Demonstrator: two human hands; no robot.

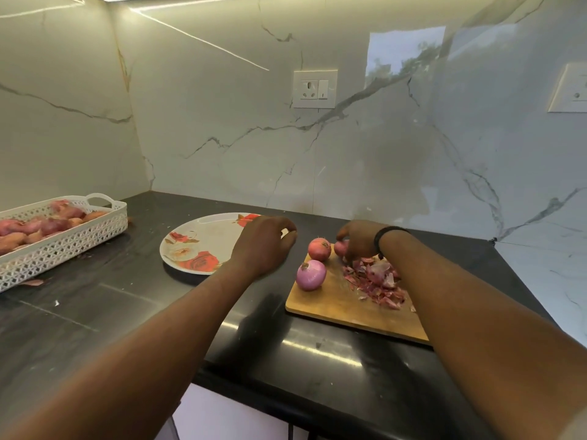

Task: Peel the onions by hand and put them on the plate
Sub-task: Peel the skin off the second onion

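A black counter [104,312] runs along a white marbled wall [222,122] that carries a socket [314,89] and, at the right edge, part of a second socket [571,88]. At the left of the counter stands a white lattice basket [63,246] heaped with unpeeled onions [47,225]. To its right lies a round plate [203,242] printed with red roses, with no onion showing on the part in view. Right of the plate sits a wooden cutting board [343,308].

Two onions lie on the board's left end: a pale purple peeled onion [311,275] nearer the person, and just behind it a reddish onion [319,249] that looks to have its skin on. A pile of onion skins [374,281] covers the board's right part.

The left hand [265,242] hovers over the plate's right rim, its fingers curled inward; whether it holds anything cannot be told. The right hand [357,239], a dark band [386,238] on its wrist, reaches down at the back of the board, with its fingers curled round a small red onion [340,247] just beside the skins.
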